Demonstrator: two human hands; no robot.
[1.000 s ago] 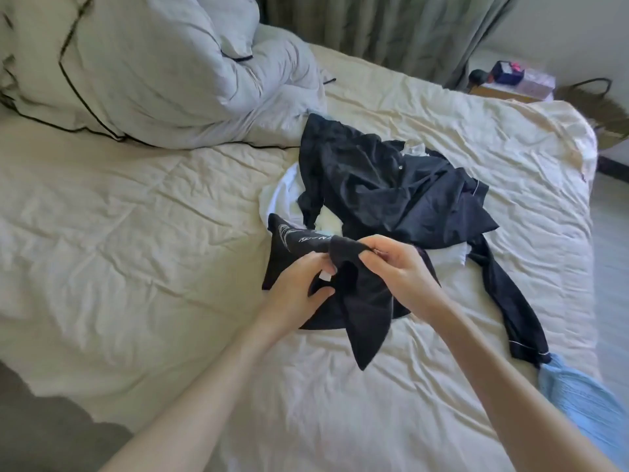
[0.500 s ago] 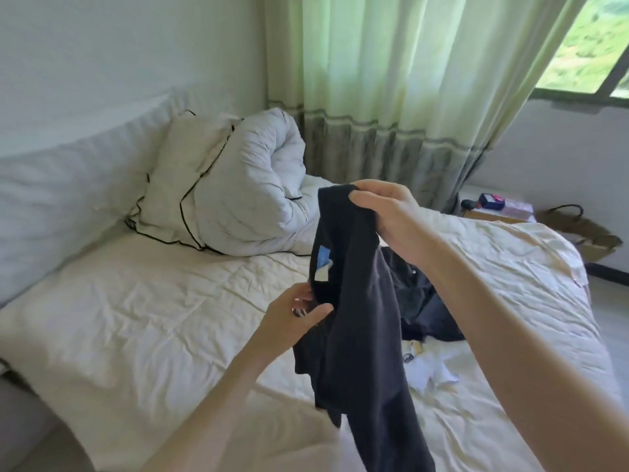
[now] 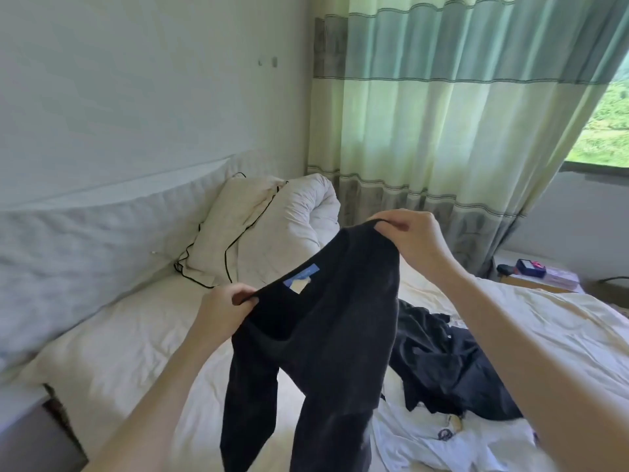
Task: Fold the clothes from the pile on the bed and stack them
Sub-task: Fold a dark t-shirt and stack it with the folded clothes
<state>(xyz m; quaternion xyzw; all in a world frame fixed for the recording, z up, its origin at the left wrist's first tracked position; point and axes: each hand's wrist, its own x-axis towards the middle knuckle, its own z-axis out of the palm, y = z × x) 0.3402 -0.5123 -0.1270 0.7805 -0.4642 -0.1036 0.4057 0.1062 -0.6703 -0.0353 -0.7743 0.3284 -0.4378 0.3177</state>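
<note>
Left hand (image 3: pixel 223 310) fingers (image 3: pixel 243 296) pinch the waistband edge of the black trousers (image 3: pixel 320 349), curled tight round the hem. Right hand (image 3: pixel 413 241) fingers (image 3: pixel 391 224) pinch the opposite waistband edge, held higher and further out. Waistband is now stretched between both hands, blue-white label (image 3: pixel 301 279) showing inside, two legs hanging down over the bed (image 3: pixel 136 335). Half a second ago the garment hung bunched from the right hand alone with the left just reaching in; a second ago it was a wad low over the pile. So: lifted clear, opened out, now held by the waist. Judged step: shake out and align legs, fold not yet started. Rest of pile (image 3: pixel 452 369), dark and white clothes, lies on the bed just right of the hanging legs, no folded stack visible. Pillow (image 3: pixel 238 229) and rolled duvet (image 3: pixel 303 219) at the head, curtain (image 3: pixel 442 131) behind, box (image 3: pixel 531 267) on side stand at right.
</note>
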